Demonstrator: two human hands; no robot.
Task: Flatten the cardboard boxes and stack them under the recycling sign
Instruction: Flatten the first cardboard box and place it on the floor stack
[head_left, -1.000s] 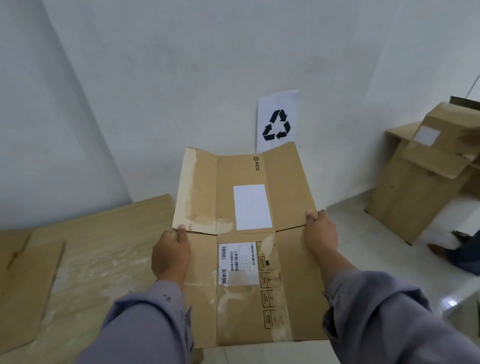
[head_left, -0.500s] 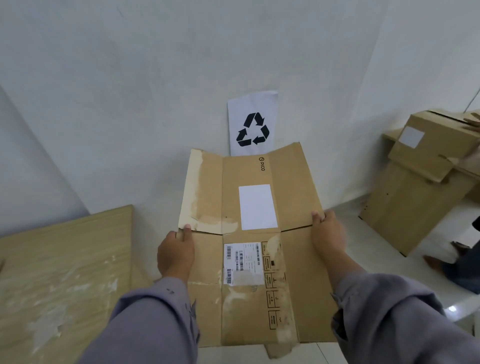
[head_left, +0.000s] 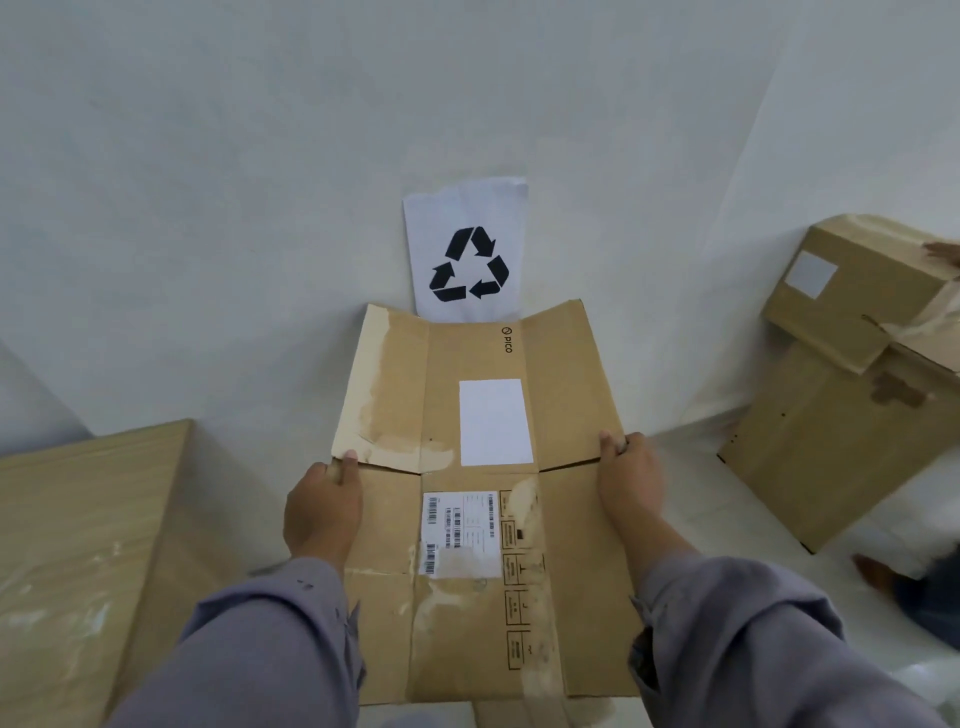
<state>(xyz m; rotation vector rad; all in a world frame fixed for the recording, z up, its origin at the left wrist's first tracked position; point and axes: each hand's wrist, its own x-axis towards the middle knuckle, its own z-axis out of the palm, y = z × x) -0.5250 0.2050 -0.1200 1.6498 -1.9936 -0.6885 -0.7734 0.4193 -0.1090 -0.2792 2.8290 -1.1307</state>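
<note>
Head view: recycling sign (head_left: 467, 254) now centred ahead, closer than second ago. Left hand (head_left: 322, 506), right hand (head_left: 626, 480) clamped on flattened box (head_left: 478, 519) side edges, held before sign. Flattening done; stacking remains.

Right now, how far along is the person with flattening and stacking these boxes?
Partway. Done: the cardboard box being carried is already flat. In hand: the left hand and right hand grip its side edges, holding it up in front of the recycling sign. Left: setting it down under the sign, and the box at right, not yet flat.
</note>
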